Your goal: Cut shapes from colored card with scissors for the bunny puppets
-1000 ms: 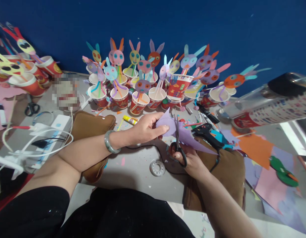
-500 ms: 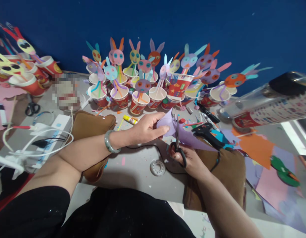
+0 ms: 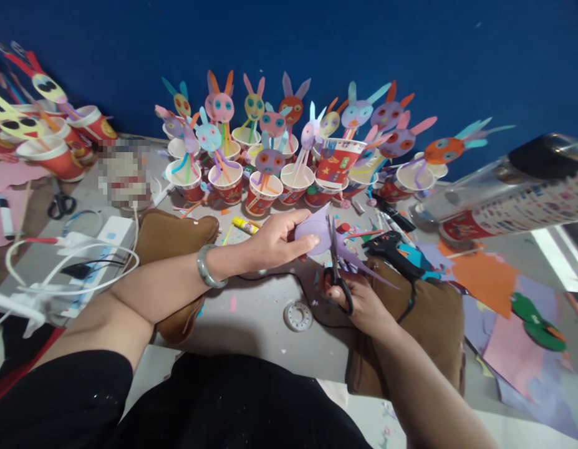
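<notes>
My left hand (image 3: 286, 240) pinches a piece of purple paper (image 3: 320, 232) between thumb and fingers, above the middle of the table. Black-handled scissors (image 3: 336, 259) are gripped in my right hand (image 3: 356, 296), with the blades pointing up across the right edge of the paper. A thin pointed strip of the purple paper trails off to the right, past the blades. Below my hands lies a white plastic ring (image 3: 298, 316). A yellow glue stick (image 3: 245, 225) rests just beyond my left hand.
Several red paper cups (image 3: 264, 198) with rabbit-faced paper figures line the blue wall. On the right are a glue gun (image 3: 395, 252), paper sheets (image 3: 485, 280) and a clear tube of stacked cups (image 3: 522, 199). Brown cushions (image 3: 410, 343) flank my hands; a power strip (image 3: 101, 265) with cables lies left.
The purple paper has turned in my left hand and its edge looks rounder. The offcut right of the blades has become narrower and hangs differently. Both hands stay almost in place.
</notes>
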Available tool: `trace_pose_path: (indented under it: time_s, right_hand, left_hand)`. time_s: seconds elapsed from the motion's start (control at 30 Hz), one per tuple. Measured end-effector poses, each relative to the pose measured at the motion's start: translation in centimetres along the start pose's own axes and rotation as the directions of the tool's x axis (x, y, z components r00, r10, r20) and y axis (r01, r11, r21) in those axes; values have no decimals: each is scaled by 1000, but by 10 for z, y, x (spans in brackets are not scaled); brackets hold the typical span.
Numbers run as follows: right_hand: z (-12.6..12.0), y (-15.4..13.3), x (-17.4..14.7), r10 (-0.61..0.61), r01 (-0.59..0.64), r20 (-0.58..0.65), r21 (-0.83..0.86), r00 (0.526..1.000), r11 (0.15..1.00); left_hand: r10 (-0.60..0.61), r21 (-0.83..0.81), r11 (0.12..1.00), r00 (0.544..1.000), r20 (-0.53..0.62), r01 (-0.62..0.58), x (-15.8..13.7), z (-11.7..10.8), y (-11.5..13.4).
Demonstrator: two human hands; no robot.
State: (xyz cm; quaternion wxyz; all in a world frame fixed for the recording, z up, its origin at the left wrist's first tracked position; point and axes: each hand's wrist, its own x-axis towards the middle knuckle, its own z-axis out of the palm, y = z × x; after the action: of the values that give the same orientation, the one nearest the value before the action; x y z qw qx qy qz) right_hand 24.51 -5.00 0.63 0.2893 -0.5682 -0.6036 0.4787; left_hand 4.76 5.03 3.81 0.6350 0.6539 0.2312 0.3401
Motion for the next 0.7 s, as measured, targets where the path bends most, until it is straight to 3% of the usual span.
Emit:
trace_pose_path:
  time_s: [0.4, 0.7]
  right_hand:
    - [2, -5, 1, 82, -83, 16, 67, 996, 994]
    - [2, -6, 1, 72, -74, 23, 106, 997, 992]
  left_hand:
    - [-30, -87, 996, 1000, -3, 30, 1, 1, -3]
    - [-32, -73, 997, 999, -24, 30, 1, 1, -2]
